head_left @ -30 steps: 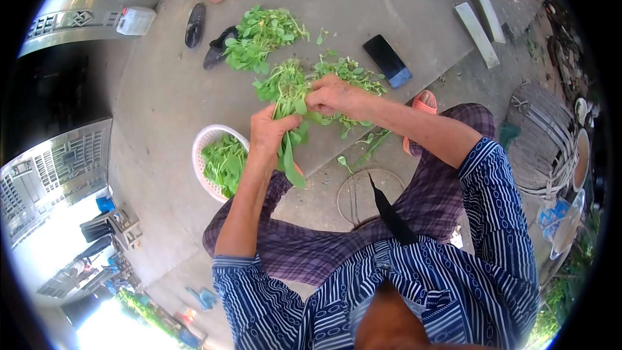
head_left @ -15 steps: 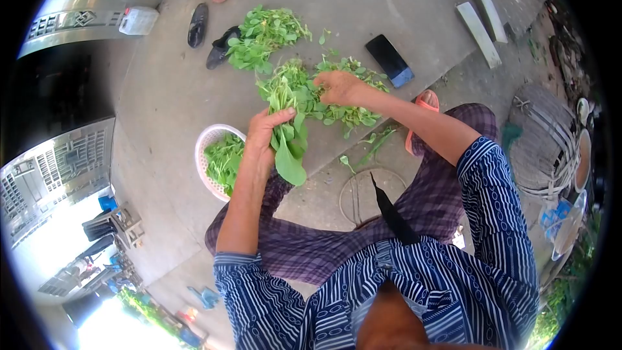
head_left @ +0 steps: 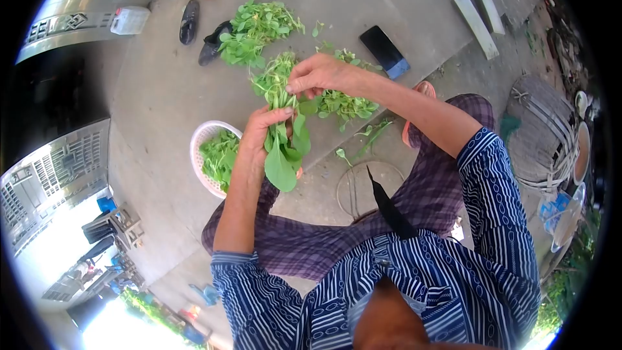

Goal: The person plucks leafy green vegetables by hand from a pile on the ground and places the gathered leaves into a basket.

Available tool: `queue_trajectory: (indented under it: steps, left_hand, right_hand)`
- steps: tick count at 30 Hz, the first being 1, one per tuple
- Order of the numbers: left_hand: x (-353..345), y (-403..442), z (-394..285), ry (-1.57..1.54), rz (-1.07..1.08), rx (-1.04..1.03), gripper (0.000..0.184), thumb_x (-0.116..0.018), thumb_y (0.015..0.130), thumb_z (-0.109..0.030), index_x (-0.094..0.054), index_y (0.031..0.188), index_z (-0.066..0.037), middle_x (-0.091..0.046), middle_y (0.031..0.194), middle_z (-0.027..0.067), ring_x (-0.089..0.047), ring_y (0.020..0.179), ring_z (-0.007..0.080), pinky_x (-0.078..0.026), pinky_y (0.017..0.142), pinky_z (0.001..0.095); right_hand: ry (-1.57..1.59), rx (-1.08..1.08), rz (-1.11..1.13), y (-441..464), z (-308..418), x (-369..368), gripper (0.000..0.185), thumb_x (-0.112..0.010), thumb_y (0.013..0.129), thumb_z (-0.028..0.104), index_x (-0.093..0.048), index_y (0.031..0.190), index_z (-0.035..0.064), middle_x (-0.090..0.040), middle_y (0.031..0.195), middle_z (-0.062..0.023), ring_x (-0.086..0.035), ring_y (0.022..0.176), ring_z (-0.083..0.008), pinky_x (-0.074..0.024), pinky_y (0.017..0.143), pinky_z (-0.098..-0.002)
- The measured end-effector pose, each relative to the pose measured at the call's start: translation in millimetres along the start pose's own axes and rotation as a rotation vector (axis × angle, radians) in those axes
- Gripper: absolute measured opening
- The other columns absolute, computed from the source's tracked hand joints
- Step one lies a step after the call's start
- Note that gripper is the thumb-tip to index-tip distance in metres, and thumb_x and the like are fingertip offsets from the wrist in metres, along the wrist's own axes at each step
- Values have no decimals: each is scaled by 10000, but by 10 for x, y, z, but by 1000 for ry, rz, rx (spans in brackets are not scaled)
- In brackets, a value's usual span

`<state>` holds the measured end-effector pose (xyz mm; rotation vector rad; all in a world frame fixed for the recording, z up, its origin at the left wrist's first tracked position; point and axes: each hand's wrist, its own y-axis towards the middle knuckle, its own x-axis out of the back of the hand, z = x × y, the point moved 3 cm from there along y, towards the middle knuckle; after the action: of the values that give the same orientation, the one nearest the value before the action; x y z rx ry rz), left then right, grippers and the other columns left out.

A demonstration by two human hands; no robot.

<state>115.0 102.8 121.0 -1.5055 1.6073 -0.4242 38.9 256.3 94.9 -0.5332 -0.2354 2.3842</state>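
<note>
A bunch of leafy greens (head_left: 280,165) is in my left hand (head_left: 261,128), its fingers closed round the stems with the broad leaves hanging toward me. My right hand (head_left: 317,76) is closed in a pinch at the upper part of that bunch, with a green leaf showing under its fingers. Beneath and beyond my right wrist lies a loose pile of greens (head_left: 348,105). Another pile of greens (head_left: 262,26) rests farther out on the concrete. Left of my left forearm stands a white perforated basket (head_left: 195,149) with greens inside.
A phone (head_left: 383,50) lies on the concrete past my right forearm. Dark shoes (head_left: 188,22) sit at the upper left, near a white plastic jug (head_left: 129,20). Pale planks (head_left: 475,26) and a bundled round stack (head_left: 544,133) are on the right. A wire ring (head_left: 369,188) lies between my legs.
My right hand has moved left from the loose pile to the bunch in my left hand. My left hand still holds the bunch. The whole view has shifted slightly.
</note>
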Motion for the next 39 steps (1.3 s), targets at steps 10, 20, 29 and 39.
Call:
queue_trajectory:
  steps: [10, 20, 29, 39]
  left_hand:
    - [-30, 15, -50, 160, -141, -68, 229, -639, 728, -50, -532, 925, -3, -541, 650, 53, -494, 484, 98, -395, 407, 210]
    - [-5, 0, -40, 113, -200, -128, 195, -646, 728, -28, -552, 897, -4, -504, 630, 36, -469, 535, 98, -384, 463, 212]
    - [-5, -16, -60, 146, -207, -154, 159, -646, 733, -47, -569, 866, -4, -497, 615, 34, -450, 511, 94, -362, 440, 205]
    - [133, 31, -30, 350, -377, -315, 137, -631, 702, -2, -585, 830, 4, -503, 615, 15, -460, 503, 93, -377, 451, 206]
  right_hand:
    - [-81, 38, 6, 0, -24, 43, 125, -572, 713, 139, -558, 666, 24, -526, 573, -16, -476, 484, -72, -358, 440, -223]
    - [-147, 19, 48, -27, 22, 28, 211, -568, 689, 210, -568, 637, 6, -472, 519, -16, -410, 452, -84, -308, 416, -238]
    - [-112, -10, -89, -49, -99, -84, 209, -572, 668, 219, -584, 613, 18, -463, 512, -8, -412, 485, -82, -298, 437, -251]
    - [-998, 118, -415, 44, -482, 153, 209, -578, 696, 199, -605, 733, -5, -592, 684, -147, -569, 658, -272, -442, 630, -373]
